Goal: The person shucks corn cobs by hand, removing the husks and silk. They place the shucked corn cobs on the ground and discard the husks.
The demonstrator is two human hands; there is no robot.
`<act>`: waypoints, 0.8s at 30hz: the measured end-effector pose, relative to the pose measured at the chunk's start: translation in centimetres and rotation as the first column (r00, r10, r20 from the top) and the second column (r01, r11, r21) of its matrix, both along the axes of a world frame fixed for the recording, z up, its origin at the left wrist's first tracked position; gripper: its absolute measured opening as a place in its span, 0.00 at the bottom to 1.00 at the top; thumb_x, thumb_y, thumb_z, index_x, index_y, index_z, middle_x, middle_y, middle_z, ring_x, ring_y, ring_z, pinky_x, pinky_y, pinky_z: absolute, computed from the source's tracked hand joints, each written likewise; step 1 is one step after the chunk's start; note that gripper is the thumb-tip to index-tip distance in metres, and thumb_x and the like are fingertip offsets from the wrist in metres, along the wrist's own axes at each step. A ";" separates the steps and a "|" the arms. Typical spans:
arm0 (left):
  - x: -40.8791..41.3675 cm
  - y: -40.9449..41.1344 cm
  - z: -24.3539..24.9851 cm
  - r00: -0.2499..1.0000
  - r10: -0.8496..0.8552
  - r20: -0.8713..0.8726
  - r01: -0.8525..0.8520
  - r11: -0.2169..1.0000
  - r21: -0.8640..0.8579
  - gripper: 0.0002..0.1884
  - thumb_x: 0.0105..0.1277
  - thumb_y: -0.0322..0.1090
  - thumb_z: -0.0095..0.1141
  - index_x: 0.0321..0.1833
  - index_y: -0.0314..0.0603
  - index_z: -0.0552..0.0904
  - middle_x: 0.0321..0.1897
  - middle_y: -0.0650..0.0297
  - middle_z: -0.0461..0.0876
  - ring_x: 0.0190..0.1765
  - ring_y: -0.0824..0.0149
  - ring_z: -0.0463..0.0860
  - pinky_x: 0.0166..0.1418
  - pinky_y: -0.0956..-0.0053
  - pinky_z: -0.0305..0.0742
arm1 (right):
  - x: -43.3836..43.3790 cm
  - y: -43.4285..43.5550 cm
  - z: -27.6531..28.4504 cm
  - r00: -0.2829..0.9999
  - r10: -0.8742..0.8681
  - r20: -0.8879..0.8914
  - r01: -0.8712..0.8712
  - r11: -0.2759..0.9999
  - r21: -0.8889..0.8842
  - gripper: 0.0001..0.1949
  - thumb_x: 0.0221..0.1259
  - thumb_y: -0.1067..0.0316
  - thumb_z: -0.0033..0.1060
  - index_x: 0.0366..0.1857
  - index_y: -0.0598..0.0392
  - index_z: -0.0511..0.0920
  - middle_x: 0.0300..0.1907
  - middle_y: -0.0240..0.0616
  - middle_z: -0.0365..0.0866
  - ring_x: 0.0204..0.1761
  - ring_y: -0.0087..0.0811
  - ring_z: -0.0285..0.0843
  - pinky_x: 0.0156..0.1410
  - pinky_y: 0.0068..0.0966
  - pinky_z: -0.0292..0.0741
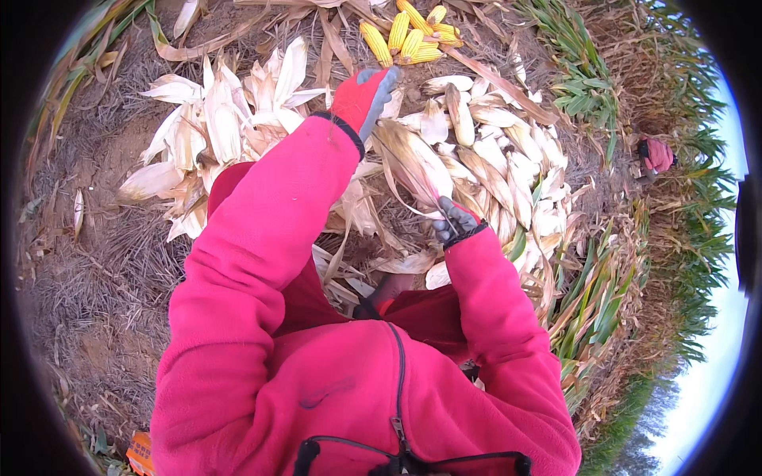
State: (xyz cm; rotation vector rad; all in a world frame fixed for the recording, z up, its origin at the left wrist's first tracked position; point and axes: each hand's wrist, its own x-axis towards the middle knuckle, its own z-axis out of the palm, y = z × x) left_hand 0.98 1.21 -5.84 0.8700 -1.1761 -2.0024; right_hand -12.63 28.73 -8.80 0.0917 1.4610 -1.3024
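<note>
My left hand, in a red and grey glove, reaches forward, just short of a small pile of bare yellow corn cobs. Thumb and fingers look apart, and no object shows in them. My right hand, in a similar glove, grips a corn ear in its dry husk at the reddish stem end. The ear points away from me, up and to the left. Beyond and right of it lies a heap of unhusked corn ears. Left of my left forearm are loose pale husks.
Dry straw and soil cover the ground at left. Cut green corn stalks lie at right, before a row of standing corn. A person in a pink top bends there. An orange printed package is at bottom left.
</note>
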 end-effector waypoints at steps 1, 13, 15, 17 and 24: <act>-0.3 0.2 -0.9 0.990 0.112 0.083 -0.103 0.989 -0.106 0.29 0.61 0.54 0.59 0.52 0.32 0.77 0.46 0.53 0.81 0.48 0.60 0.80 0.54 0.68 0.73 | -0.1 -0.4 1.2 0.996 0.018 -0.093 -0.016 1.000 0.020 0.14 0.61 0.56 0.64 0.46 0.49 0.79 0.24 0.38 0.83 0.18 0.30 0.75 0.22 0.23 0.71; -2.5 6.4 0.9 0.782 -0.050 -0.622 0.130 0.988 0.084 0.24 0.68 0.44 0.55 0.61 0.35 0.72 0.50 0.63 0.80 0.50 0.69 0.80 0.56 0.74 0.74 | 0.3 -4.0 3.0 0.921 0.384 -0.067 -0.347 0.730 -0.589 0.17 0.62 0.58 0.63 0.46 0.58 0.75 0.30 0.40 0.82 0.24 0.28 0.79 0.27 0.21 0.73; -2.1 4.4 -0.7 0.795 -0.172 -0.582 0.328 0.929 0.173 0.24 0.67 0.35 0.56 0.64 0.37 0.69 0.54 0.58 0.79 0.52 0.65 0.81 0.57 0.70 0.76 | 2.5 -5.6 5.8 0.872 0.442 -0.211 -0.485 0.837 -0.252 0.22 0.62 0.62 0.62 0.56 0.61 0.70 0.38 0.41 0.83 0.33 0.28 0.82 0.35 0.21 0.78; -2.9 4.6 -0.1 0.827 -0.198 -0.526 0.246 0.969 0.023 0.23 0.64 0.33 0.59 0.62 0.36 0.72 0.52 0.59 0.80 0.51 0.66 0.81 0.57 0.70 0.76 | 1.4 -5.9 4.6 0.863 0.350 -0.365 -0.468 0.827 -0.312 0.28 0.61 0.64 0.61 0.63 0.64 0.64 0.52 0.44 0.78 0.49 0.30 0.79 0.50 0.25 0.77; -4.1 3.1 -4.7 0.974 -0.140 -0.181 0.076 0.943 -0.323 0.35 0.52 0.32 0.70 0.63 0.35 0.69 0.54 0.55 0.79 0.54 0.63 0.80 0.58 0.69 0.75 | 0.2 -9.4 3.6 0.861 -0.155 -0.484 -0.167 0.813 -0.557 0.34 0.59 0.66 0.64 0.67 0.63 0.59 0.60 0.45 0.70 0.62 0.32 0.69 0.66 0.30 0.66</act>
